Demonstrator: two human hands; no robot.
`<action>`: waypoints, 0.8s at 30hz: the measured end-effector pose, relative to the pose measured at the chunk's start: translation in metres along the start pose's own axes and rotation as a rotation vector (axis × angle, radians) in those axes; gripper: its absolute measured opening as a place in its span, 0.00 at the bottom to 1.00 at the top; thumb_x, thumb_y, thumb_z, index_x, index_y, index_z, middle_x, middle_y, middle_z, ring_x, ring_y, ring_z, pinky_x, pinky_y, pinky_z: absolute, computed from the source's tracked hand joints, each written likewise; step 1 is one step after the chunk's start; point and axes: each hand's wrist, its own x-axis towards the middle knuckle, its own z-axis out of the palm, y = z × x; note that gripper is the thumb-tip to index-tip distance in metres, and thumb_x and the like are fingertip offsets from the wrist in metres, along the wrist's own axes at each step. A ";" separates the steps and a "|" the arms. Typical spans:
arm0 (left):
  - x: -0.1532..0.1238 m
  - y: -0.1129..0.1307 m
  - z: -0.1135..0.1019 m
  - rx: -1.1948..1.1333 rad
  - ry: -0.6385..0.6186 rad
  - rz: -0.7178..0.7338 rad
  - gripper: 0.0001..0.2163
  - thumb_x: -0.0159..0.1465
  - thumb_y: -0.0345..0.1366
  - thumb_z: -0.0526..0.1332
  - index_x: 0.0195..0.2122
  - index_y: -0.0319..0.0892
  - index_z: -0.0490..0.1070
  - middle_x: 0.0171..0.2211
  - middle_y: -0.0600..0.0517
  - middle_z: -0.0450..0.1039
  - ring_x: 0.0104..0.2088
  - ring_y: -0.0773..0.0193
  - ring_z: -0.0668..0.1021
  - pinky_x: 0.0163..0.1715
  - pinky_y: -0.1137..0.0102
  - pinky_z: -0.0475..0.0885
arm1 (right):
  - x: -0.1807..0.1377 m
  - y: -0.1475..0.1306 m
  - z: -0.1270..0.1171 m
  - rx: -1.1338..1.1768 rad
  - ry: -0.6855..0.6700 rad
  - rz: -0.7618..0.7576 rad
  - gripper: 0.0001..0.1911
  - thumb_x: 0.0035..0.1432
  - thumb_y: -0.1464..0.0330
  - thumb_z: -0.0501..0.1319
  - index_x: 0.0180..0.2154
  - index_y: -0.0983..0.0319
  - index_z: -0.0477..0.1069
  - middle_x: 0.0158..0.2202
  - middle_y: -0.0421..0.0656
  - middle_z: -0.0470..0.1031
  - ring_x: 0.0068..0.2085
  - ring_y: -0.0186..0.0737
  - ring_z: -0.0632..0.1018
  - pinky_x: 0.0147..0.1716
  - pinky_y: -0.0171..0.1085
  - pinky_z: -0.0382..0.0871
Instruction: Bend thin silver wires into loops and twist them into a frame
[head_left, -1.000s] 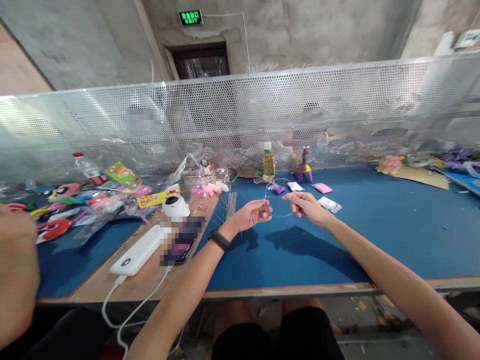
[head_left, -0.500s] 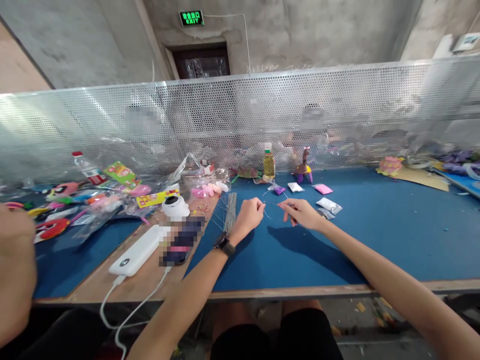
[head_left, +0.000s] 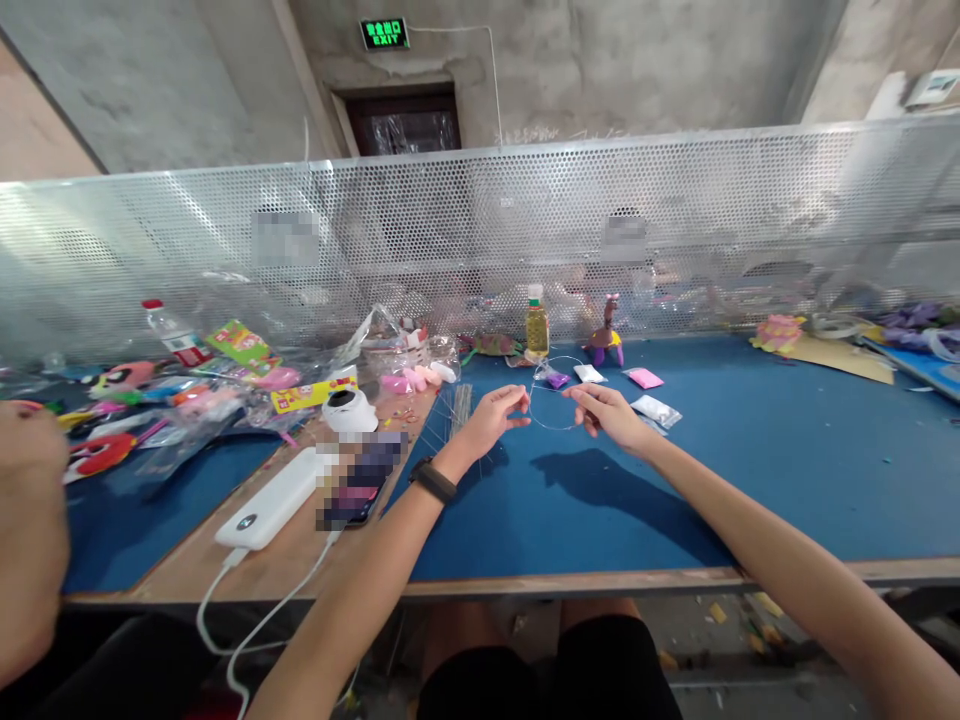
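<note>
At the centre of the frame a thin wire loop (head_left: 556,429) hangs just above the blue mat (head_left: 750,470). It is pinched on either side, probably so that it holds its round shape clear of it. The left hand (head_left: 495,415) and right hand (head_left: 611,412) each close thumb and forefinger on it, forearms stretched forward from the lower edge, wrists level.

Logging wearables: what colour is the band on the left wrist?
Black; head view shows the wristband behind the left hand pinching the wire loop.

Left grip (head_left: 491,418), right grip (head_left: 609,412), both pinched
</note>
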 end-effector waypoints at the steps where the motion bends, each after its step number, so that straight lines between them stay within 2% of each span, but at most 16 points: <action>1: 0.000 0.000 0.000 -0.057 -0.032 -0.023 0.16 0.58 0.47 0.72 0.32 0.40 0.71 0.34 0.52 0.70 0.35 0.67 0.75 0.37 0.70 0.76 | 0.000 0.000 0.001 0.006 0.001 0.002 0.27 0.57 0.46 0.67 0.45 0.62 0.76 0.23 0.36 0.75 0.16 0.28 0.67 0.16 0.31 0.57; 7: 0.000 -0.006 -0.004 -0.244 -0.113 -0.107 0.15 0.59 0.44 0.73 0.38 0.39 0.74 0.36 0.51 0.74 0.35 0.67 0.76 0.41 0.67 0.75 | -0.001 -0.002 0.002 0.022 0.001 -0.009 0.25 0.57 0.47 0.67 0.43 0.61 0.77 0.22 0.35 0.73 0.17 0.28 0.67 0.16 0.31 0.56; 11: -0.002 -0.007 -0.005 -0.206 -0.210 -0.140 0.19 0.59 0.45 0.73 0.45 0.37 0.78 0.34 0.50 0.73 0.34 0.68 0.75 0.42 0.66 0.74 | 0.000 0.000 0.000 0.005 0.001 -0.025 0.25 0.57 0.46 0.67 0.42 0.61 0.77 0.21 0.35 0.72 0.16 0.28 0.66 0.16 0.31 0.55; 14: -0.003 -0.007 -0.002 -0.143 -0.233 -0.145 0.19 0.58 0.45 0.75 0.44 0.36 0.79 0.33 0.51 0.72 0.32 0.70 0.73 0.42 0.66 0.74 | 0.000 0.001 -0.001 -0.026 0.004 -0.035 0.26 0.57 0.46 0.66 0.42 0.61 0.77 0.21 0.35 0.72 0.16 0.28 0.66 0.16 0.31 0.55; 18: -0.001 -0.008 0.000 -0.028 -0.149 -0.084 0.19 0.54 0.46 0.76 0.38 0.36 0.79 0.30 0.53 0.71 0.32 0.70 0.73 0.41 0.67 0.74 | 0.001 0.003 -0.001 -0.075 0.009 -0.036 0.26 0.58 0.46 0.65 0.42 0.62 0.77 0.21 0.36 0.73 0.16 0.29 0.67 0.16 0.31 0.56; 21: 0.002 -0.010 0.000 0.105 -0.046 -0.010 0.20 0.52 0.48 0.76 0.37 0.37 0.78 0.32 0.51 0.74 0.33 0.66 0.75 0.40 0.66 0.75 | 0.001 0.004 -0.002 -0.105 0.012 -0.039 0.26 0.59 0.46 0.64 0.44 0.63 0.77 0.21 0.36 0.73 0.16 0.29 0.67 0.16 0.31 0.57; 24: 0.003 -0.014 0.003 0.292 0.058 0.068 0.16 0.55 0.46 0.74 0.35 0.38 0.77 0.32 0.48 0.78 0.34 0.62 0.78 0.38 0.66 0.75 | 0.001 0.005 -0.001 -0.153 -0.005 -0.043 0.27 0.60 0.47 0.63 0.46 0.63 0.78 0.21 0.37 0.75 0.16 0.30 0.68 0.16 0.31 0.59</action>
